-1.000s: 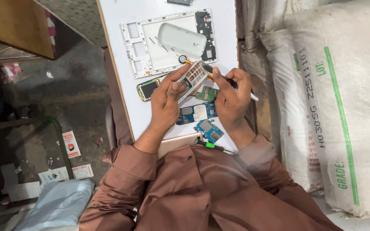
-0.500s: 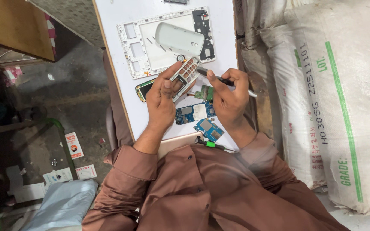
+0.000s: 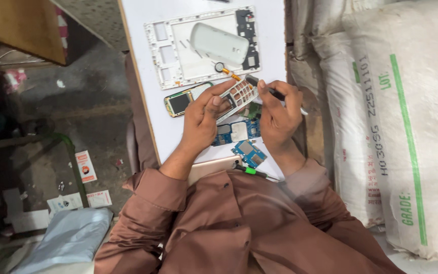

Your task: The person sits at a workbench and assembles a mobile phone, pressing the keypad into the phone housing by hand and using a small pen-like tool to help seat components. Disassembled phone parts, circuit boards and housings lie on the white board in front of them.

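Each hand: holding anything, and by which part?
Left hand holds a phone keypad frame by its lower end, thumb across the front. Right hand has a pen-like grip on a thin dark tool near its tip.

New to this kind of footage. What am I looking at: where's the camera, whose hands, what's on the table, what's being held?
There is no machine here: a person in a brown shirt works with bare hands, filmed by one camera worn on the head and looking down.

The left hand holds a phone keypad frame above a white table. The right hand grips a thin dark tool, its tip near that frame.

On the table lie a large white tablet frame with a white phone back cover on it, a small phone board with a screen, blue circuit boards and a green-handled screwdriver. Big white sacks stand on the person's right.
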Motion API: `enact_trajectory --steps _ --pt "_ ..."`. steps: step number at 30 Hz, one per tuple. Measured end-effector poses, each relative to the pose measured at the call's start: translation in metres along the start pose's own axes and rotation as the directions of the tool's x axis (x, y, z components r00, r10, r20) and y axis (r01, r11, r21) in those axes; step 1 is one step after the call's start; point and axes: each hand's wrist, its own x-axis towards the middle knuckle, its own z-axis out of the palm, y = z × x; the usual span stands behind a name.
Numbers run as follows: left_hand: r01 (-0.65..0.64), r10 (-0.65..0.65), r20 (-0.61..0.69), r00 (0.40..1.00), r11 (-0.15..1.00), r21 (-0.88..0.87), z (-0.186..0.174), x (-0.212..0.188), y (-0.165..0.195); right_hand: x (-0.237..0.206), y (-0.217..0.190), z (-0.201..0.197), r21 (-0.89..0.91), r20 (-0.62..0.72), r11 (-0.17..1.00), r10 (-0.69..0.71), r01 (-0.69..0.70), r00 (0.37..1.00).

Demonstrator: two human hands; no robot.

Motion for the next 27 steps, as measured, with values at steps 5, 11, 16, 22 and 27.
enact_trajectory --steps 5,11,16,22,27 --pt "-0.052 0.048 -0.052 0.997 0.995 -0.086 0.004 0.0 0.001 0.002 0.0 -0.001 -0.018 0.039 1.0 -0.003 0.004 0.999" --pt "-0.106 0.082 -0.122 0.989 0.974 -0.199 0.005 0.001 0.0 0.006 0.005 -0.007 0.05 0.158 0.996 -0.078 0.071 0.984" --pt "-0.1 0.089 -0.054 0.995 0.962 -0.255 0.004 0.006 0.005 0.01 0.0 -0.011 0.186 0.082 0.961 -0.225 0.206 0.971" --pt "-0.015 0.031 0.036 0.999 0.93 -0.367 0.003 0.005 0.014 0.013 -0.007 -0.008 0.064 0.078 0.986 -0.156 0.152 0.985" --pt "0.047 -0.04 0.025 0.999 0.895 -0.443 0.003 0.007 0.015 0.017 -0.008 -0.006 0.162 0.191 0.948 -0.302 0.274 0.934"
